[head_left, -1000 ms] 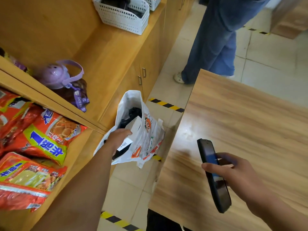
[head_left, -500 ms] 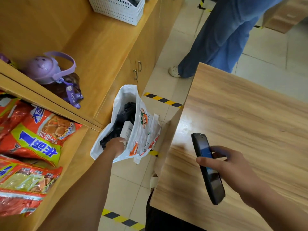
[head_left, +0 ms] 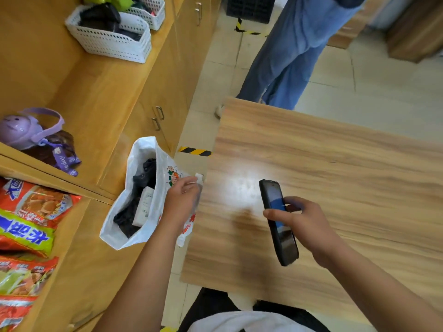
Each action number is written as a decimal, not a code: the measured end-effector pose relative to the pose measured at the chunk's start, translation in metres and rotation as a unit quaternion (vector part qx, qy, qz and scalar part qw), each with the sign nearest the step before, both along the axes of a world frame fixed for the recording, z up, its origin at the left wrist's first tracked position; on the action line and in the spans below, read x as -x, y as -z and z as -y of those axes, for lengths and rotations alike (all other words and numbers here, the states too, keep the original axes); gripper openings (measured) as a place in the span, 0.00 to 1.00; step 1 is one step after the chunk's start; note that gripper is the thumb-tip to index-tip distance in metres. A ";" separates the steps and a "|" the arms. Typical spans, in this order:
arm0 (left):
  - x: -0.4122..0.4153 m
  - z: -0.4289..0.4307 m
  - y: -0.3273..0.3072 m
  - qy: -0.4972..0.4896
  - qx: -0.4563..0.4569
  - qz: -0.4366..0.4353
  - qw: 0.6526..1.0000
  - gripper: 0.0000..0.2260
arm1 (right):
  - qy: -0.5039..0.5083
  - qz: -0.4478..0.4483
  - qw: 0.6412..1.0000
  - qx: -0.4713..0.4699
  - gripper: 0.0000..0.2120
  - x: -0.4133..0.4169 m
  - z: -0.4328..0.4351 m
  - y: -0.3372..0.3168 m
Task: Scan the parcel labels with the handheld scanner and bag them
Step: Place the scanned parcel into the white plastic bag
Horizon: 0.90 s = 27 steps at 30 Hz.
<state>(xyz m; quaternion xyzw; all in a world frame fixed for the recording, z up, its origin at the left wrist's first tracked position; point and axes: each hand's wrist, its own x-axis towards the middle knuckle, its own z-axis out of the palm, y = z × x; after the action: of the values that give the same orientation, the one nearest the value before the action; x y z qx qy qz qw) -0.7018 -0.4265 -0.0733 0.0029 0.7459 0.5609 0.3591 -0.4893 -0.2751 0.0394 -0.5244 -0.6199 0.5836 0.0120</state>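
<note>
spreading the plastic bag (head_left: 142, 150) wide should ease bagging; left hand (head_left: 181, 203) fingers blur beyond telling, right hand (head_left: 305, 227) fingers clamp the handheld scanner (head_left: 269, 195).

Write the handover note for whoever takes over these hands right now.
Left hand: against the printed side of the white bag, blurred; grip unclear.
Right hand: holds the scanner over the table.
Bag: open, between the cabinet and the table; a white box and dark parcels lie inside.
Done: those are bagged.
Left: whether more parcels wait does not show; check, then scan and bag them.
</note>
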 end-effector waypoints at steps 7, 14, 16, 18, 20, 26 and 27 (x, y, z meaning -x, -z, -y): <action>-0.109 -0.085 -0.019 0.114 -0.013 0.015 0.993 0.09 | 0.101 -0.031 0.994 0.011 0.13 -0.100 -0.042 -0.002; -0.245 -0.167 -0.017 0.181 0.011 0.013 0.983 0.09 | 0.160 -0.068 0.985 0.005 0.16 -0.244 -0.110 0.012; -0.288 -0.186 -0.018 0.187 0.012 0.019 0.982 0.10 | 0.174 -0.071 0.982 0.005 0.17 -0.292 -0.130 0.018; -0.330 -0.206 -0.020 0.193 0.022 0.018 0.981 0.10 | 0.186 -0.076 0.980 0.008 0.19 -0.339 -0.149 0.022; -0.368 -0.226 -0.022 0.211 0.034 0.015 0.977 0.09 | 0.205 -0.080 0.975 0.007 0.19 -0.383 -0.165 0.025; -0.456 -0.264 -0.029 0.270 0.060 0.020 0.961 0.08 | 0.247 -0.048 0.968 0.001 0.17 -0.489 -0.202 0.025; -0.467 -0.270 -0.030 0.284 0.063 0.018 0.957 0.08 | 0.250 -0.037 0.968 -0.001 0.18 -0.504 -0.208 0.025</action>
<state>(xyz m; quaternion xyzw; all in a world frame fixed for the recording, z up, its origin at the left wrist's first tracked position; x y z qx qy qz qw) -0.2350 -0.1566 -0.0436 0.1816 0.7418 0.3878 0.5161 0.0151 -0.0671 0.0140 -0.6405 -0.4688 0.5806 0.1813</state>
